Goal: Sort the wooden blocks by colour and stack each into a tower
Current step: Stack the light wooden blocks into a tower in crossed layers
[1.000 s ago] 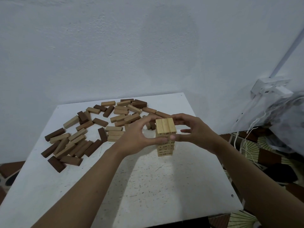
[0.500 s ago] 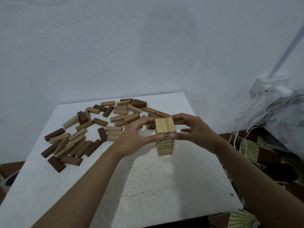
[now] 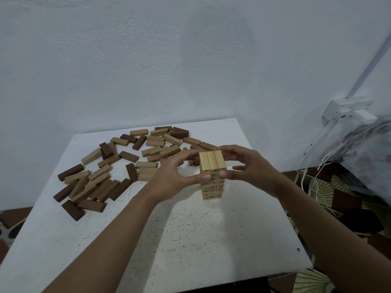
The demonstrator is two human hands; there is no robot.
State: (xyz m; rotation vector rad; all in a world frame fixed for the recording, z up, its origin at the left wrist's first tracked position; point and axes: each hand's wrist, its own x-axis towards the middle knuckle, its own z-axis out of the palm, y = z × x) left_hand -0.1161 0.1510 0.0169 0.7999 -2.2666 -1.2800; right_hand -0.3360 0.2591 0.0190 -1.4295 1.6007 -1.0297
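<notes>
Head view: little has moved, left hand point(image 3: 171, 180) and right hand point(image 3: 251, 168) fingers point(image 3: 203, 177) still gripping the tower point(image 3: 212, 188) between them, so squaring continues while blocks point(image 3: 147, 164) beyond wait.

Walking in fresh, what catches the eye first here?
A pale tower stands mid-table, the left hand and right hand curled round its top layers. Behind it and to the left, loose blocks in light, mid and dark brown lie scattered on the white table.
</notes>
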